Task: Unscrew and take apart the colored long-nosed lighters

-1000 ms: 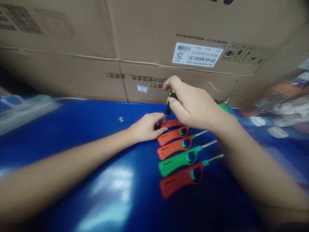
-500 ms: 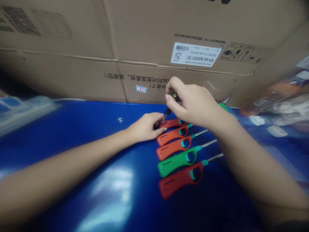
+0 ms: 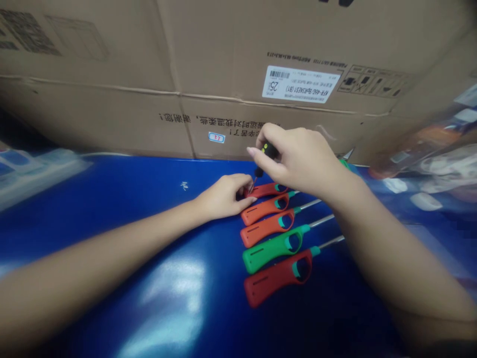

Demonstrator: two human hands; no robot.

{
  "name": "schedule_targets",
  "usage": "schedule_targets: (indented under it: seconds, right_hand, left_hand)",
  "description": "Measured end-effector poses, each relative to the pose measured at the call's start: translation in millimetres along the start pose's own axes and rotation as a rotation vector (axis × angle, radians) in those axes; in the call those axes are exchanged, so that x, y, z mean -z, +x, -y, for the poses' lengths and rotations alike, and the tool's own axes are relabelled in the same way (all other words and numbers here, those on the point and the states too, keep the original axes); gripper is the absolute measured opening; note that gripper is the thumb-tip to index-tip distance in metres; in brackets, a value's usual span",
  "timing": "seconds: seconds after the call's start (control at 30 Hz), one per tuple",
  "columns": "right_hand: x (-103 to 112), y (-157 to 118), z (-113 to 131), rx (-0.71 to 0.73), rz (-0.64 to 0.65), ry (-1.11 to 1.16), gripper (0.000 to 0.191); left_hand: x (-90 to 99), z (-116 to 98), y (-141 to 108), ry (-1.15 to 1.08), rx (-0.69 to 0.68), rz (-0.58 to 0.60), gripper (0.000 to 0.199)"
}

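Observation:
My right hand [image 3: 298,154] grips the black and yellow handle of a screwdriver [image 3: 270,151], whose thin shaft points down to the butt of the farthest red lighter [image 3: 265,190]. Around that butt end, the thumb and fingers of my left hand [image 3: 223,199] are closed. Nearer to me, in a row, lie two orange lighters [image 3: 257,211] [image 3: 261,231], a green lighter [image 3: 270,251] and a red lighter [image 3: 272,281]. Their handles are at the left and their metal tubes point right, partly behind my right forearm.
A large cardboard box [image 3: 223,54] stands upright behind the blue table [image 3: 156,303]. Plastic packaging [image 3: 37,171] lies at the left edge. At the right are white pieces [image 3: 427,201] and blurred bagged items [image 3: 447,149].
The fingers of my right hand have shifted on the screwdriver handle, with the thumb now further left. My left hand and the lighters keep their places.

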State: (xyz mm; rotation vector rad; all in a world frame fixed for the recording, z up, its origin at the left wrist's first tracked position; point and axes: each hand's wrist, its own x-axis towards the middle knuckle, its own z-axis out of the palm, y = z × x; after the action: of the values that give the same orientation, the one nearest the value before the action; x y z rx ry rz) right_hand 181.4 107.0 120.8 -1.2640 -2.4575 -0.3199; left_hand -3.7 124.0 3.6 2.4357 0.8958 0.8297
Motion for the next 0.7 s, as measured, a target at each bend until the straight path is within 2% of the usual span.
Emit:
schedule_targets:
  seconds: [0.4, 0.57, 0.7]
  right_hand:
    - [3.6, -0.4, 0.2, 0.015, 0.052, -0.014, 0.037]
    - [2.3, 0.2, -0.3, 0.004, 0.025, -0.067, 0.04]
    - [1.8, 0.4, -0.3, 0.02, 0.06, -0.021, 0.041]
  left_hand:
    - [-0.7, 1.1, -1.2, 0.002, 0.001, 0.005, 0.01]
    - [-1.0, 0.8, -0.6, -0.004, 0.007, -0.009, 0.011]
    - [-0.8, 0.4, -0.3, 0.003, -0.003, -0.006, 0.01]
